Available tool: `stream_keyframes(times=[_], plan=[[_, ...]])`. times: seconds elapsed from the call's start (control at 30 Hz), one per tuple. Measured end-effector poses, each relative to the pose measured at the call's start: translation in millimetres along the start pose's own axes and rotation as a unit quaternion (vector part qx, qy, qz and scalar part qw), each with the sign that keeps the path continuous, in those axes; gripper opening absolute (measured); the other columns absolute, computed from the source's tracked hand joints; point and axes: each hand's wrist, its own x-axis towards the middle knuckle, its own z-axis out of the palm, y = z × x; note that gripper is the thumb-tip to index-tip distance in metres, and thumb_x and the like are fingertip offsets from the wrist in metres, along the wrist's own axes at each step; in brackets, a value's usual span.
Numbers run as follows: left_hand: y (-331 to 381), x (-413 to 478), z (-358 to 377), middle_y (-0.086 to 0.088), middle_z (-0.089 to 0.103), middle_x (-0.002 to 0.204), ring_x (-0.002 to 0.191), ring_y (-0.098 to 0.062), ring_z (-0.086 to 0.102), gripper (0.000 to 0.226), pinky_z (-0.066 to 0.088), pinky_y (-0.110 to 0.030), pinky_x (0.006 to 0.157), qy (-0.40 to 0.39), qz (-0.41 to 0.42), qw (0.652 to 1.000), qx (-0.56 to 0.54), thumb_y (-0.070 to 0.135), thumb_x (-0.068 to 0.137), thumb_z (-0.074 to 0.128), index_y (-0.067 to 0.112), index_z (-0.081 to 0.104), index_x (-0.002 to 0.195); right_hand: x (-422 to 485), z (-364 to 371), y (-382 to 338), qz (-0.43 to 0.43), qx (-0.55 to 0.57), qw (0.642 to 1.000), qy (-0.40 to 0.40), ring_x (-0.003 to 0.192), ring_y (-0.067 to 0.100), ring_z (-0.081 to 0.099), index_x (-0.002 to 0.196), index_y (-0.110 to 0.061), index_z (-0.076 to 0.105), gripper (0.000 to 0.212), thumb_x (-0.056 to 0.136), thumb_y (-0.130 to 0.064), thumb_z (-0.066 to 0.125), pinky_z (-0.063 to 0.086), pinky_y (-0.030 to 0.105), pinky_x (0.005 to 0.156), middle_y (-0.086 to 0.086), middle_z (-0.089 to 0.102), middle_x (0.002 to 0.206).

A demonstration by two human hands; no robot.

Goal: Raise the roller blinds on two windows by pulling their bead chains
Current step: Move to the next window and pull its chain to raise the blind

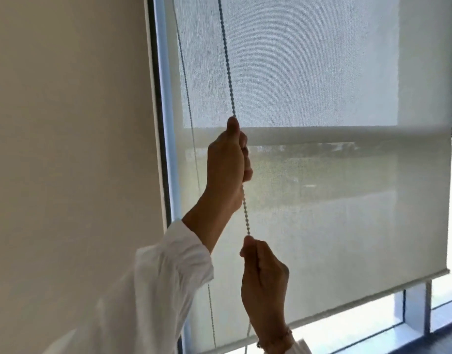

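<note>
On bead chain (229,80), both hands (226,162) clenched.

Front chain strand (226,54) taken up by both hands: left hand (227,164) above, right hand (264,279) below, short free stretch left between them. Rear strand (186,80) untouched, just beside window frame (166,98). Wall (66,123) close on left. Blind (322,200) close behind chain. Open room right of hands.

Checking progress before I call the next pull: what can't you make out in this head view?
- Roller tube and clutch: cut off by top edge.
- Bead chain loop's bottom: hidden behind right hand and bottom edge.
- Left hand fingers' grip: facing away.
- Second window: out of frame.
</note>
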Motion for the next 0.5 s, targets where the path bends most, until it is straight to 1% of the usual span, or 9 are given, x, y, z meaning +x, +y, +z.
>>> stream_keyframes(times=[0.03, 0.1, 0.17, 0.2, 0.27, 0.33, 0.37, 0.43, 0.5], plan=[[-6.0, 0.5, 4.5, 0.009, 0.030, 0.040, 0.033, -0.006, 0.023, 0.048, 0.020, -0.018, 0.034, 0.034, 0.033, 0.998, 0.028, 0.036, 0.097, 0.035, 0.020, 0.038, 0.052, 0.7, 0.5, 2.0, 0.035, 0.015, 0.999, -0.012, 0.040, 0.004, 0.031, 0.061, -0.028, 0.048, 0.031, 0.086, -0.046, 0.044, 0.024, 0.009, 0.042, -0.006, 0.044, 0.054], [-16.9, 2.0, 7.0, 0.009, 0.028, 0.042, 0.037, -0.008, 0.022, 0.049, 0.019, -0.022, 0.040, 0.074, 0.100, 0.990, 0.062, 0.034, 0.098, 0.036, 0.024, 0.034, 0.049, 6.5, 2.3, 6.4, 0.133, 0.061, 0.988, -0.048, 0.044, 0.007, 0.030, 0.058, -0.027, 0.051, 0.030, 0.082, -0.045, 0.046, 0.027, 0.018, 0.043, -0.006, 0.040, 0.048], [-21.6, 3.4, 1.7, 0.012, 0.030, 0.041, 0.040, -0.009, 0.023, 0.049, 0.020, -0.026, 0.046, 0.089, 0.139, 0.982, 0.087, 0.035, 0.096, 0.038, 0.029, 0.035, 0.047, 14.2, 2.3, 9.3, 0.205, 0.110, 0.970, -0.074, 0.047, 0.011, 0.035, 0.061, -0.022, 0.057, 0.031, 0.089, -0.034, 0.051, 0.030, 0.025, 0.049, -0.008, 0.039, 0.047], [-22.0, 2.3, -1.3, 0.013, 0.031, 0.040, 0.040, -0.010, 0.024, 0.047, 0.020, -0.027, 0.046, 0.094, 0.157, 0.979, 0.090, 0.036, 0.094, 0.038, 0.030, 0.035, 0.048, 19.2, 1.7, 9.5, 0.225, 0.131, 0.963, -0.074, 0.050, 0.009, 0.041, 0.065, -0.019, 0.061, 0.031, 0.092, -0.031, 0.050, 0.033, 0.024, 0.054, -0.010, 0.045, 0.052], [-24.5, -5.1, -5.6, 0.013, 0.031, 0.040, 0.040, -0.012, 0.025, 0.042, 0.021, -0.030, 0.043, 0.106, 0.198, 0.968, 0.111, 0.039, 0.091, 0.039, 0.030, 0.035, 0.050, 32.9, -0.8, 5.5, 0.241, 0.180, 0.952, -0.053, 0.066, 0.000, 0.053, 0.081, -0.012, 0.066, 0.034, 0.092, -0.036, 0.044, 0.038, 0.023, 0.069, -0.006, 0.060, 0.073], [-33.7, -20.2, -10.0, 0.012, 0.032, 0.042, 0.039, -0.012, 0.028, 0.039, 0.025, -0.035, 0.039, 0.116, 0.235, 0.950, 0.169, 0.040, 0.090, 0.039, 0.027, 0.036, 0.053, 50.6, -3.8, 0.2, 0.228, 0.214, 0.949, -0.038, 0.083, 0.001, 0.055, 0.094, -0.018, 0.064, 0.036, 0.088, -0.044, 0.041, 0.040, 0.030, 0.077, -0.005, 0.063, 0.090], [-42.6, -29.6, -12.5, 0.012, 0.033, 0.044, 0.039, -0.010, 0.030, 0.038, 0.026, -0.035, 0.039, 0.115, 0.250, 0.941, 0.195, 0.038, 0.091, 0.039, 0.026, 0.038, 0.055, 60.9, -5.3, -4.8, 0.218, 0.225, 0.949, -0.042, 0.087, 0.005, 0.056, 0.099, -0.019, 0.063, 0.036, 0.087, -0.044, 0.040, 0.041, 0.032, 0.078, -0.004, 0.062, 0.092], [-64.3, -50.5, -19.3, 0.010, 0.032, 0.044, 0.040, -0.006, 0.031, 0.035, 0.027, -0.032, 0.039, 0.100, 0.259, 0.934, 0.224, 0.034, 0.091, 0.039, 0.027, 0.040, 0.058, 82.2, -5.3, -18.8, 0.204, 0.255, 0.943, -0.069, 0.090, 0.010, 0.058, 0.108, -0.016, 0.060, 0.033, 0.090, -0.037, 0.042, 0.045, 0.030, 0.077, -0.002, 0.062, 0.093], [-84.7, -71.8, -24.9, 0.003, 0.034, 0.047, 0.041, -0.005, 0.030, 0.039, 0.024, -0.030, 0.040, 0.070, 0.253, 0.933, 0.246, 0.038, 0.093, 0.039, 0.025, 0.037, 0.057, 102.4, -4.1, -37.6, 0.192, 0.297, 0.929, -0.108, 0.086, 0.015, 0.060, 0.106, -0.016, 0.058, 0.023, 0.094, -0.027, 0.043, 0.049, 0.031, 0.073, 0.001, 0.063, 0.090]])
